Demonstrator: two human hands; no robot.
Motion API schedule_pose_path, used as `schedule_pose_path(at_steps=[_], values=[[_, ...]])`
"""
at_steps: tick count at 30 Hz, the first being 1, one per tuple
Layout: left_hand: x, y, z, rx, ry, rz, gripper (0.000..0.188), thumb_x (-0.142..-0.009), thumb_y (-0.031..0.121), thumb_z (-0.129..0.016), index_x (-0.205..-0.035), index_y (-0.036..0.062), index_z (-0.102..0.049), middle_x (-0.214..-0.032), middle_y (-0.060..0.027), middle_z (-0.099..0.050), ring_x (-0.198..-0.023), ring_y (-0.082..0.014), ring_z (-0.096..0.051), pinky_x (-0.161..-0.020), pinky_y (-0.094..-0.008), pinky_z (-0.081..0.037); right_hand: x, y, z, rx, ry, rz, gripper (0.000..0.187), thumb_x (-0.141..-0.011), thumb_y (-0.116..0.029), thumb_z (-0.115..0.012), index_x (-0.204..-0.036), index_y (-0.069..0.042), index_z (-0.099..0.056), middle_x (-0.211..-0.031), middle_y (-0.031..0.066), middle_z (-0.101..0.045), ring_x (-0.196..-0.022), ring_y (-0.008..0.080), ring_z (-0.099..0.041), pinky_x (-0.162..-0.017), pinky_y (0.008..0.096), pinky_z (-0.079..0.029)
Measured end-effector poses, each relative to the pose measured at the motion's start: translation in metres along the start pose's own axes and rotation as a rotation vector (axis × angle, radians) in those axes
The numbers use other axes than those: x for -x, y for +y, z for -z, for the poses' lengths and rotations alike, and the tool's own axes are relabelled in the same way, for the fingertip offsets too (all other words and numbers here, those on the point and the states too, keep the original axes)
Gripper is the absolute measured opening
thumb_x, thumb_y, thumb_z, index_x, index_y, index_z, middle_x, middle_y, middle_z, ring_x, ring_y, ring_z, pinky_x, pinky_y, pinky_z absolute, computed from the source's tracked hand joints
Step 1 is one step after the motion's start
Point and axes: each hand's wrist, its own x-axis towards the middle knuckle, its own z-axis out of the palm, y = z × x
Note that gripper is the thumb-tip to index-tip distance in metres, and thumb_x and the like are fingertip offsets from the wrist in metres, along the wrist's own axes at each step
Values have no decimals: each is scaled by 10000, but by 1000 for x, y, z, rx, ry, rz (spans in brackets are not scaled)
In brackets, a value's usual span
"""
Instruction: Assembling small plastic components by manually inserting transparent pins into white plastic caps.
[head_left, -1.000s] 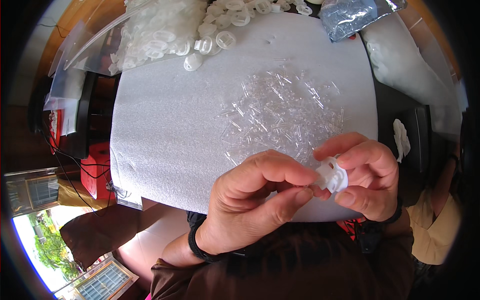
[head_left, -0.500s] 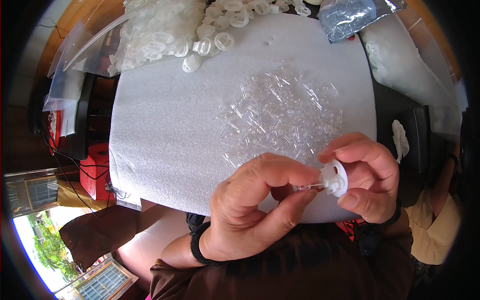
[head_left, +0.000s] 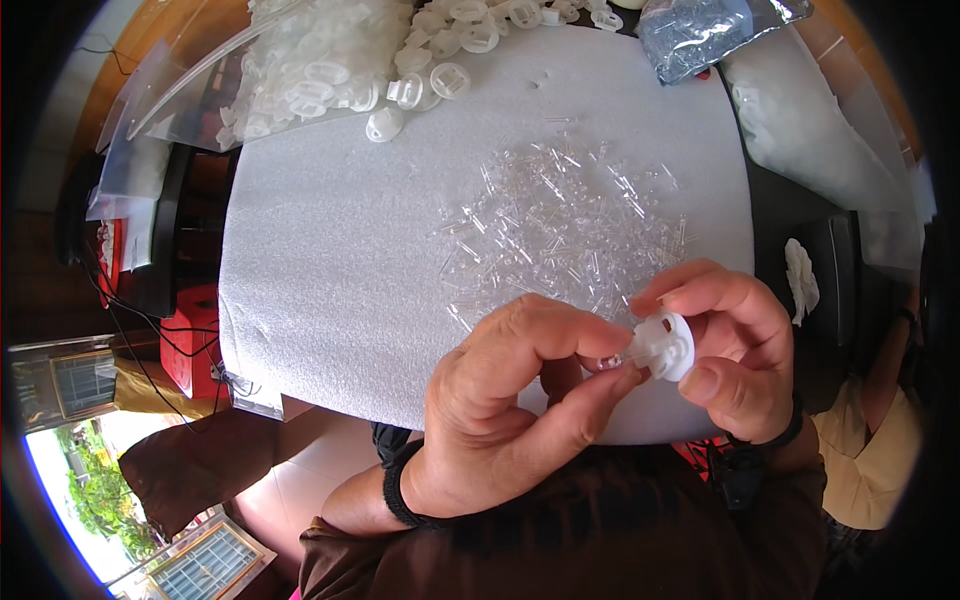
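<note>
My left hand (head_left: pixel 515 400) pinches a small clear piece (head_left: pixel 609 363) between thumb and index finger. This piece has a rounded end and a thin part that points toward a white round plastic part (head_left: pixel 678 348). My right hand (head_left: pixel 748 335) grips that white part by its edges, with fingers above and thumb below. It has a disc-shaped flange and a raised, slotted body facing my left hand. The clear piece's tip meets the white body; whether it is inside is too small to tell. Beyond both hands lies a spread pile of similar clear pieces (head_left: pixel 560 230).
A white foam sheet (head_left: pixel 320 270) covers the table. At the far left, a clear bag (head_left: pixel 310 75) spills translucent white round parts (head_left: pixel 450 82). A silvery bag (head_left: pixel 695 40) and another filled clear bag (head_left: pixel 800 130) are at the far right. A red box (head_left: pixel 190 340) stands left of the table.
My right hand with the white part has shifted slightly left. My left fingertips have closed in on it, bringing the clear piece's thin end against the white body.
</note>
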Motion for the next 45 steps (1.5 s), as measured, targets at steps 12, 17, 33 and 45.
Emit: schedule_pose_path(at_steps=[12,17,33,45], values=[[1,1,-2,177,29,58,161,-861,17,-621,-1011,-5,-564,-949,-118,-612,-738,-104,-595,-595,-197,-478,0,2,2,-12,-18,14,421,-831,61,-615,-1228,47,-475,-1264,211,-454,-1152,255,-526,-950,377,-488],[0,1,-4,261,52,75,146,-865,4,-607,-1006,-10,-569,-921,-140,-633,-630,-89,-584,-541,-188,-477,1,2,2,0,-8,11,407,-824,60,-625,-1207,36,-491,-1266,218,-453,-1145,259,-535,-951,378,-481],[-2,-4,1,272,-73,-36,139,-841,-73,-579,-971,-30,-600,-952,-202,-614,-626,-118,-602,-563,-216,-509,0,4,3,12,-28,102,384,-799,105,-620,-1149,16,-492,-1271,237,-443,-1179,316,-523,-998,417,-438],[0,-4,2,304,-64,-10,149,-846,-75,-583,-985,-26,-601,-967,-201,-622,-663,-116,-614,-570,-211,-516,0,4,0,56,-24,138,445,-767,104,-648,-1182,38,-502,-1255,244,-466,-1174,329,-521,-992,435,-437]])
